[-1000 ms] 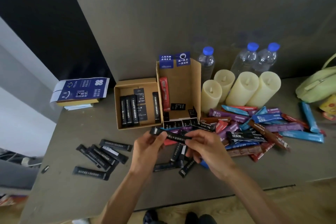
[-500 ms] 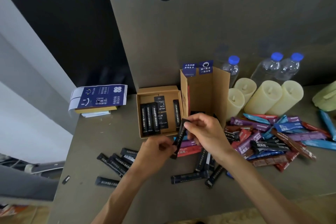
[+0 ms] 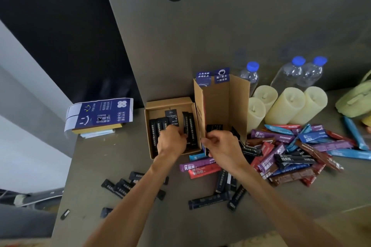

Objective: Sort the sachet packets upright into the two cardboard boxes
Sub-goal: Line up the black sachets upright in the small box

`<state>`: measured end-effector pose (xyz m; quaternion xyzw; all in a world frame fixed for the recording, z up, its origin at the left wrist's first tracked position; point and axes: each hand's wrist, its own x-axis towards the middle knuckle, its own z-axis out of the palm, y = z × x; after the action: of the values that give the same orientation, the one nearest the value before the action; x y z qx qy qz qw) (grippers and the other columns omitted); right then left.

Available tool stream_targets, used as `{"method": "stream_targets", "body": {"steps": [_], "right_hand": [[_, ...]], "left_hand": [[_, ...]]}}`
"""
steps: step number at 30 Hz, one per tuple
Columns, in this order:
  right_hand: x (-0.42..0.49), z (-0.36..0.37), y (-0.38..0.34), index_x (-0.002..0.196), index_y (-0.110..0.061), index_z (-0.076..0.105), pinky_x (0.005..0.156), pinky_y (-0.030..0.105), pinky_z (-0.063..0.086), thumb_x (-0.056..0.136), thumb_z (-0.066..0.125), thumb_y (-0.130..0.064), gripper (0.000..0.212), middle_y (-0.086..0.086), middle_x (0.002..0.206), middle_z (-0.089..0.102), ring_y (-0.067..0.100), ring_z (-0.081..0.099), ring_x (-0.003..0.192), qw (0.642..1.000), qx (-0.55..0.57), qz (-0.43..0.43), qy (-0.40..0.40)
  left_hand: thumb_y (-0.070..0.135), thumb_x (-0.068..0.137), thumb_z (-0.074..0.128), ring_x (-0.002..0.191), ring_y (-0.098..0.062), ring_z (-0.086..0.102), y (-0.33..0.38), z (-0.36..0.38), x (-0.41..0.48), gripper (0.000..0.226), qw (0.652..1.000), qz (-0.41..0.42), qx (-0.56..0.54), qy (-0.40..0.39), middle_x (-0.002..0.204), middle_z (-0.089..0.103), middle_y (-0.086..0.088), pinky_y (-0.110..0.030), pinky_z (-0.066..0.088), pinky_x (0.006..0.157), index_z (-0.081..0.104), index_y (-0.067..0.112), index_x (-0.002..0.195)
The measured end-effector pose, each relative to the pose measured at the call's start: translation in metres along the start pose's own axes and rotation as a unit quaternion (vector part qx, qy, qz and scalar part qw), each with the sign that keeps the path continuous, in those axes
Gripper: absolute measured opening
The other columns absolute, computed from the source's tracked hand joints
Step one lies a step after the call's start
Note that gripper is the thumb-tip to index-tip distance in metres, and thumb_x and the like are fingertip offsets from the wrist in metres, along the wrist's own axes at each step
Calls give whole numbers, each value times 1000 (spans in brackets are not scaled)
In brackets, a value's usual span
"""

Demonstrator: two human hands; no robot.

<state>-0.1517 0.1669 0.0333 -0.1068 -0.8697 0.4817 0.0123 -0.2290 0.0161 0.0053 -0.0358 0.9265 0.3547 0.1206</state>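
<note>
The blue printed carton at the desk's far left read "YOU CAN" and "COFFEE" among Chinese characters. A black card in the low cardboard box showed "HELL" and "X". The tall cardboard box bore blue flaps with white Chinese characters.
</note>
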Motion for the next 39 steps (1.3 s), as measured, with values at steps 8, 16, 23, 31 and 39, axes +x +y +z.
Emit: {"method": "stream_targets", "body": {"steps": [8, 16, 23, 31, 39], "right_hand": [[1, -1, 3, 87, -9, 73, 60, 21, 53, 95, 67, -23, 17, 2, 74, 71, 9, 64, 59, 1000, 2, -10, -4], [3, -1, 5, 87, -11, 73, 58, 18, 50, 94, 68, -24, 15, -2, 72, 70, 2, 61, 54, 1000, 15, -3, -13], [2, -1, 6, 89, -11, 72, 60, 22, 54, 94, 67, -24, 15, 1, 74, 71, 7, 63, 56, 1000, 9, -7, -15], [1, -2, 6, 92, -10, 71, 60, 23, 54, 94, 67, -23, 14, 1, 75, 70, 7, 63, 57, 1000, 0, -5, -16], [-27, -21, 23, 100, -16, 72, 59, 18, 52, 93, 69, -19, 8, -3, 79, 69, 3, 63, 60, 1000, 25, 9, -6]], "left_hand": [[18, 93, 65, 69, -14, 67, -2, 10, 0, 8, 1000, -11, 8, 10, 82, 69, -2, -24, 55, 53, 70, 15, 88], [16, 91, 66, 79, -19, 67, 2, 8, -10, 8, 998, 22, 23, 45, 92, 69, -4, -26, 55, 64, 67, 11, 97], [18, 95, 63, 73, -14, 63, 8, 9, -11, 12, 998, 34, 8, 49, 96, 70, -6, -20, 50, 58, 65, 10, 104], [16, 96, 61, 69, -10, 57, 12, 8, -12, 12, 998, 47, 29, 43, 96, 68, -5, -13, 40, 50, 64, 9, 104], [20, 96, 61, 69, -5, 65, 4, -4, -32, 5, 991, 114, 35, 59, 88, 67, 3, -19, 55, 58, 58, 18, 99]]}}
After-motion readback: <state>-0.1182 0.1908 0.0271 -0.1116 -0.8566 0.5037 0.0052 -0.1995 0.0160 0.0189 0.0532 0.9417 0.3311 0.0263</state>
